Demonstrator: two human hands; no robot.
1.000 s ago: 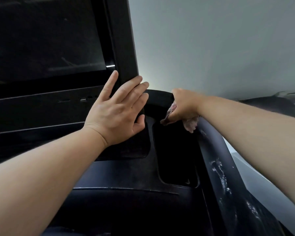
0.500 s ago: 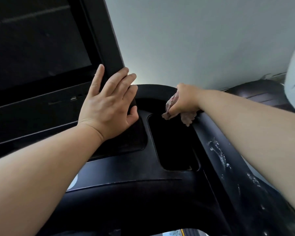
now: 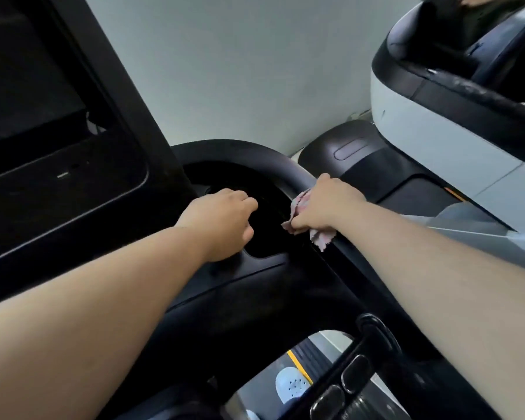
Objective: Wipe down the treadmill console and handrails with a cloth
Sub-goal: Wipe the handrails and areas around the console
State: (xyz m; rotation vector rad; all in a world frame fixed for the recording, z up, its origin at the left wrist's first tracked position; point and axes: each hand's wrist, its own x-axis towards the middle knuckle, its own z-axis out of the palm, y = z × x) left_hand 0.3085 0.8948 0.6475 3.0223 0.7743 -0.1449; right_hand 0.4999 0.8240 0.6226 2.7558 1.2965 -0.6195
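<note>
The black treadmill console (image 3: 73, 189) fills the left, with its dark screen at the upper left. A curved black handrail (image 3: 255, 153) arcs from the console's right side down towards me. My right hand (image 3: 328, 204) presses a small pink cloth (image 3: 322, 236) against the inner side of this rail, fingers closed on the cloth. My left hand (image 3: 222, 225) rests with curled fingers on the rim of the dark cup recess (image 3: 264, 237) beside the console; it holds nothing that I can see.
A second treadmill (image 3: 437, 122), white and black, stands at the right by a pale wall. Black handle controls (image 3: 355, 377) sit at the bottom. The belt with a yellow stripe (image 3: 297, 362) and a white shoe show below.
My left hand left the console frame, curled and dropped to the recess rim. My right hand slid the cloth down along the rail towards me. The view tilted down and right.
</note>
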